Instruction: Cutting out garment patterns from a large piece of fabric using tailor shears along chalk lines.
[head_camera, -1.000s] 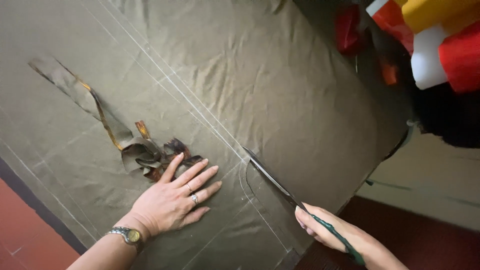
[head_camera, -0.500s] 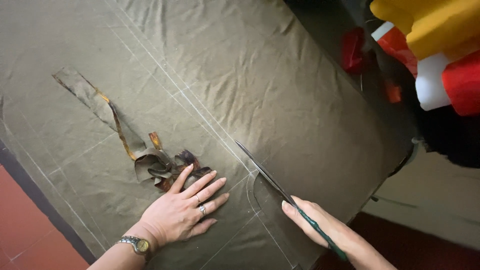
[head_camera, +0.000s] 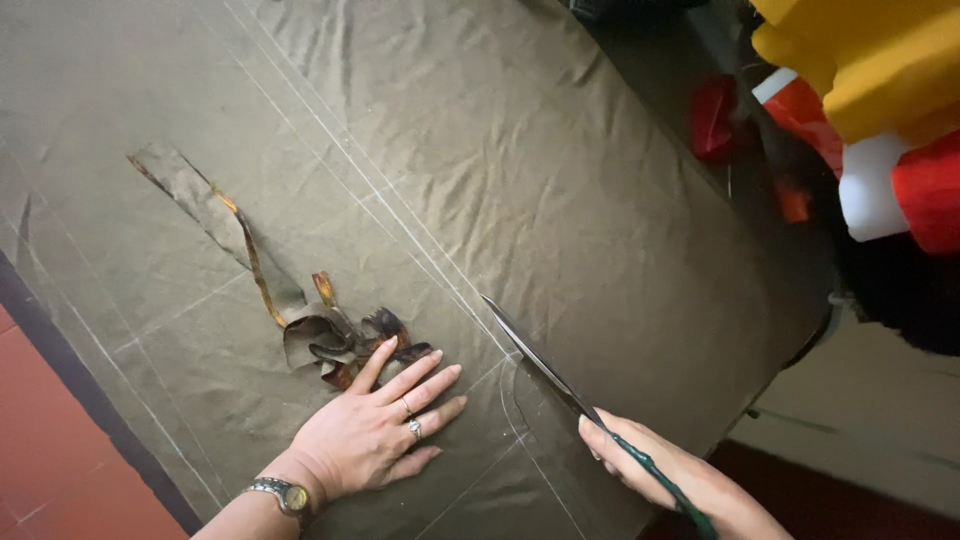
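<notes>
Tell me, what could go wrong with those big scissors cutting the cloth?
The long dark scissors in the right hand point up along the white chalk lines; a wobble might send the cut off the line. The left hand lies flat on the olive-green cloth close beside the blades, so its fingers could get nicked. The curled fabric scraps might snag.

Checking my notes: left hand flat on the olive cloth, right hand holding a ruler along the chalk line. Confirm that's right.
Not quite: the right hand holds scissors, not a ruler, as the head view shows. The left hand does lie flat on the olive cloth.
</notes>
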